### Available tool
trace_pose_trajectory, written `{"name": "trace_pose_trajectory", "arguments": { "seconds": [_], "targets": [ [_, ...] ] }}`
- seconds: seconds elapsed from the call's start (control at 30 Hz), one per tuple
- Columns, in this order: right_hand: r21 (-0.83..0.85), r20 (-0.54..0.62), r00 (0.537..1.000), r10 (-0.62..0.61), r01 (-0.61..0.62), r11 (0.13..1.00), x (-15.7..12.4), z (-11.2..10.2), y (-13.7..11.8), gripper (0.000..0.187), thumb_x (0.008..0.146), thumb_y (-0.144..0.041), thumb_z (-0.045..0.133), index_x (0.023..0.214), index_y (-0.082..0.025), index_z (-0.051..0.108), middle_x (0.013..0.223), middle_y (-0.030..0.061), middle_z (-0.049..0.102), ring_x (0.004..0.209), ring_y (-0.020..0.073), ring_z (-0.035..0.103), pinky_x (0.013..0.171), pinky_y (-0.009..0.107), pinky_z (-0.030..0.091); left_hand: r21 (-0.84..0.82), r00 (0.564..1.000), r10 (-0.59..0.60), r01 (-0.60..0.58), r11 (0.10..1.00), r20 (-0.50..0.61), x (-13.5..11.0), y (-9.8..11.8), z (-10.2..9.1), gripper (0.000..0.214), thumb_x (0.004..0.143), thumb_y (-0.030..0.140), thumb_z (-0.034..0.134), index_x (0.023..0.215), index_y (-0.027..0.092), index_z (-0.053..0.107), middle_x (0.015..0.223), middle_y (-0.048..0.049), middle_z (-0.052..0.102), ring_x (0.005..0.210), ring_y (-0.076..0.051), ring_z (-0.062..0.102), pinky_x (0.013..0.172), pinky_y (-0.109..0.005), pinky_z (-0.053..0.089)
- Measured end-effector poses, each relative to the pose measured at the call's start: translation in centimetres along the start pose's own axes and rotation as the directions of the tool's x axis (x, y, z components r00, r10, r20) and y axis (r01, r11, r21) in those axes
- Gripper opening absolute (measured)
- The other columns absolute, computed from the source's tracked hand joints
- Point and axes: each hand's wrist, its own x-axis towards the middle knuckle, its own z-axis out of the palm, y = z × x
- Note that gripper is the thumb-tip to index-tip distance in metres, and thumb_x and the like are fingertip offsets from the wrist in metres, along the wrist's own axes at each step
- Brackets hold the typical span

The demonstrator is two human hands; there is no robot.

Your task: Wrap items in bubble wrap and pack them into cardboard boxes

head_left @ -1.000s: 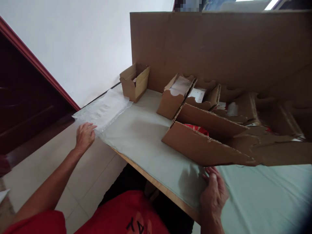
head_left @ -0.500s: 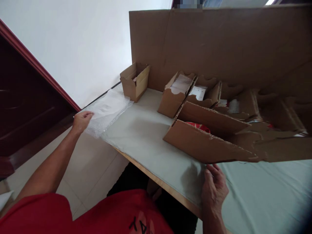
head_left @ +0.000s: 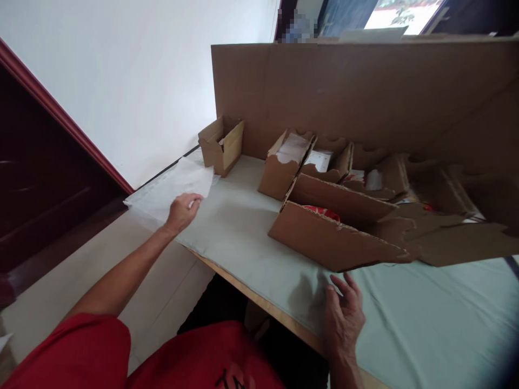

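Thin, translucent plastic bags (head_left: 172, 183) lie at the left end of the table, partly past its front edge. My left hand (head_left: 182, 212) is closed in a pinch at the right corner of a bag, which looks lifted there. How many bags lie together I cannot tell. My right hand (head_left: 344, 310) rests near the front edge of the table, fingers apart and slightly curled, with nothing in it. Just beyond its fingertips stands a long cardboard bin (head_left: 332, 237) with something red inside.
A small cardboard box (head_left: 222, 148) stands at the back left. Several open bins, one with clear packets (head_left: 292, 147) and one with white cards (head_left: 318, 160), line a tall cardboard panel (head_left: 344, 81). Pale green cloth (head_left: 231, 216) covers the table. A dark red door (head_left: 40, 173) is at the left.
My left hand has moved right along the bags, pulling a corner with it. My right hand's fingers have spread a little. The view has tilted up slightly.
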Motion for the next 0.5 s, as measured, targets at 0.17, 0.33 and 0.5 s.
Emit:
{"name": "trace_pose_trajectory", "arguments": {
  "seconds": [0.17, 0.33, 0.5],
  "targets": [
    [0.048, 0.041, 0.999, 0.025, -0.027, 0.998, -1.0, -0.4, -2.0, 0.040, 0.086, -0.053, 0.062, 0.105, -0.019, 0.071, 0.132, 0.0144, 0.065, 0.116, 0.0285, 0.062, 0.095, 0.044, 0.049, -0.085, 0.993, 0.054, -0.045, 0.995, 0.100, -4.2, 4.3, 4.4, 0.024, 0.087, 0.023, 0.053, 0.095, 0.022, 0.077, 0.097, -0.0062, 0.080, 0.089, -0.021, 0.074, 0.084, -0.032, 0.057],
    [0.252, 0.485, 0.858, 0.172, -0.325, 0.912, -3.3, 1.6, -5.1, 0.055, 0.081, -0.060, 0.070, 0.120, -0.021, 0.067, 0.127, 0.0154, 0.070, 0.113, 0.0299, 0.067, 0.091, 0.045, 0.055, -0.382, 0.954, -0.052, 0.168, 0.909, 0.295, -9.7, 12.8, 10.3, 0.029, 0.092, 0.024, 0.052, 0.105, 0.019, 0.077, 0.092, -0.0085, 0.080, 0.078, -0.020, 0.074, 0.078, -0.032, 0.059],
    [0.287, 0.513, 0.815, 0.269, -0.458, 0.842, -4.7, 4.1, -5.5, 0.075, 0.078, -0.059, 0.070, 0.138, -0.018, 0.052, 0.118, 0.0150, 0.072, 0.100, 0.0278, 0.069, 0.073, 0.037, 0.058, -0.623, 0.888, 0.007, 0.316, 0.715, 0.459, -12.4, 15.8, 11.0, 0.039, 0.095, 0.028, 0.052, 0.130, 0.019, 0.066, 0.121, -0.0118, 0.076, 0.103, -0.022, 0.074, 0.085, -0.034, 0.061]
  ]
}}
